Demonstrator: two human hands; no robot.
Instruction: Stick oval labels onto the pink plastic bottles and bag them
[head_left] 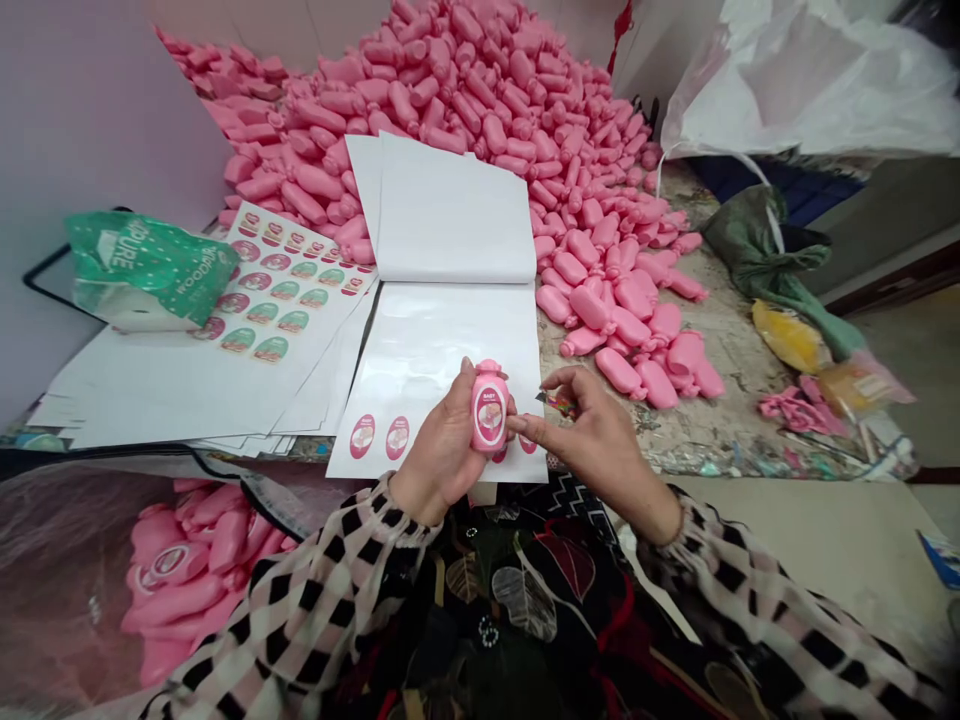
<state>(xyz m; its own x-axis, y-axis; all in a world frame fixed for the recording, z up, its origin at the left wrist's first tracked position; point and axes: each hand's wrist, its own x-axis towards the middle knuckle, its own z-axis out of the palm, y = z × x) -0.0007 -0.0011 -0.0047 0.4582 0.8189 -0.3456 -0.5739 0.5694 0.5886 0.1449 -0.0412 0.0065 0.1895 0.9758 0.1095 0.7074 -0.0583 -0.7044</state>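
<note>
My left hand (pixel 442 450) is closed around a small pink bottle (pixel 488 372), held upright above the sheets. On the bottle's front sits an oval pink and white label (pixel 491 415) reading "BABY". My right hand (pixel 600 435) is just to the right, its thumb and forefinger apart. One of its fingertips is at the bottle's side; whether it touches is hard to tell. Beneath both hands lies a white sticker sheet (pixel 450 340), with oval pink stickers (pixel 363 437) along its near edge, some hidden by my hands. Its backing, or another sheet (pixel 454 210), is folded back behind it.
A large heap of pink bottles (pixel 480 90) covers the back of the table and spreads right. On the left are printed label sheets (pixel 277 290) under a green packet (pixel 150 270). Below left, a clear bag holds labelled bottles (pixel 195 560). A green sack (pixel 772 240) lies right.
</note>
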